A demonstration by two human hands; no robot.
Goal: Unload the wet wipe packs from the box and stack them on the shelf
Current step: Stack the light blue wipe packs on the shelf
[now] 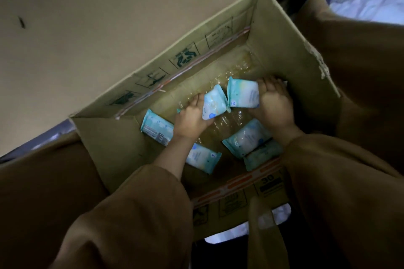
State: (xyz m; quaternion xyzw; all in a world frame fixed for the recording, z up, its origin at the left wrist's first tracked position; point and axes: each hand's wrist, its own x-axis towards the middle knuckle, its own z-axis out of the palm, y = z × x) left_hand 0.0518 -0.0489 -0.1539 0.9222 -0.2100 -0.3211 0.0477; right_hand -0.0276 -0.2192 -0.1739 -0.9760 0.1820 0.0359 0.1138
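An open cardboard box (105, 137) fills the middle of the head view. Both my hands reach down inside it. My left hand (190, 118) grips a pale blue wet wipe pack (213, 102) held upright. My right hand (274, 102) grips another wet wipe pack (242, 94) just beside it. Several more packs lie on the box floor: one at the left wall (156, 130), one under my left forearm (202, 158), and two overlapping at the near right (246, 138). The shelf is not in view.
Brown sleeves cover both my arms, and loose brown cloth (360, 72) drapes past the box's right flap. A pale tan floor (98, 17) lies beyond the far wall of the box. Clear tape shines on the box bottom.
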